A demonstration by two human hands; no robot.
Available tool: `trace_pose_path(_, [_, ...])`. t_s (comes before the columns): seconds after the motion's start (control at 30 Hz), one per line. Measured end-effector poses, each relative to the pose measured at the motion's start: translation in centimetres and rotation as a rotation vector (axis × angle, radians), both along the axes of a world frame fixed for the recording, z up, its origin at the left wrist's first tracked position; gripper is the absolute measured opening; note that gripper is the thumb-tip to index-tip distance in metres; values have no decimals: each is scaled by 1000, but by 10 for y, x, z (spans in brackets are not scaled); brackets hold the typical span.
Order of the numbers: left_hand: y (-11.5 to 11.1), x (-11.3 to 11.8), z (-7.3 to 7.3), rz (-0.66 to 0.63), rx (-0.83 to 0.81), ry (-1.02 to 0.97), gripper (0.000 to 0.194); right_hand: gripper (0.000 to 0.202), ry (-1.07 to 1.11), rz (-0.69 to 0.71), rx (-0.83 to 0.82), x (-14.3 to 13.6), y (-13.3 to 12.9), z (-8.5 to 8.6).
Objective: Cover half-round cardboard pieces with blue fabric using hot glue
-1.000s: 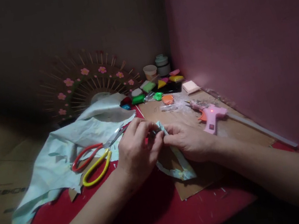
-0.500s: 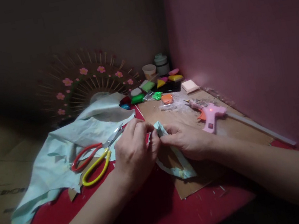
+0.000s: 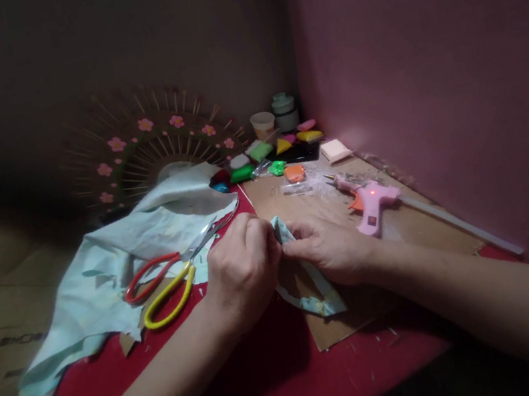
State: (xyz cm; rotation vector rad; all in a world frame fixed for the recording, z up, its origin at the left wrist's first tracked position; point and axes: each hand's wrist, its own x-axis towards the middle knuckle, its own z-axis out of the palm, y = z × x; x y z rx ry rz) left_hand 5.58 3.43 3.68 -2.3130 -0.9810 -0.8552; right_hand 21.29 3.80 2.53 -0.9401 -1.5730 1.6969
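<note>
Right hand (image 3: 330,248) pinches cloth-edged cardboard (image 3: 303,280), apparently steadying it; left hand (image 3: 246,265) curled at edge, grip hidden; glue gun (image 3: 375,200) lies apart, likely for safety.

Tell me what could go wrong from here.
The pink glue gun shows a red light; if hot, its tip could burn the nearby right hand. The scissors lie with blades close to the left hand, which might get nicked. The cloth-edged piece could crease where it is pinched.
</note>
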Motion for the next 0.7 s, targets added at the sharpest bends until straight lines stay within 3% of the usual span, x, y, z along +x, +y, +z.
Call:
trace_pose_path(0.23, [-6, 2, 8, -135, -1, 242, 20, 10, -31, -11, 52, 1, 0, 0])
trace_pose_path(0.37, [-8, 2, 6, -136, -95, 158, 20, 9, 105, 30, -59, 1, 2, -6])
trace_pose_path(0.5, [-10, 3, 5, -153, -304, 53, 26, 11, 201, 39, -134, 2, 5, -8])
trace_pose_path(0.7, [-8, -3, 17, -170, -531, -94, 21, 11, 268, 24, -203, 0, 7, -7])
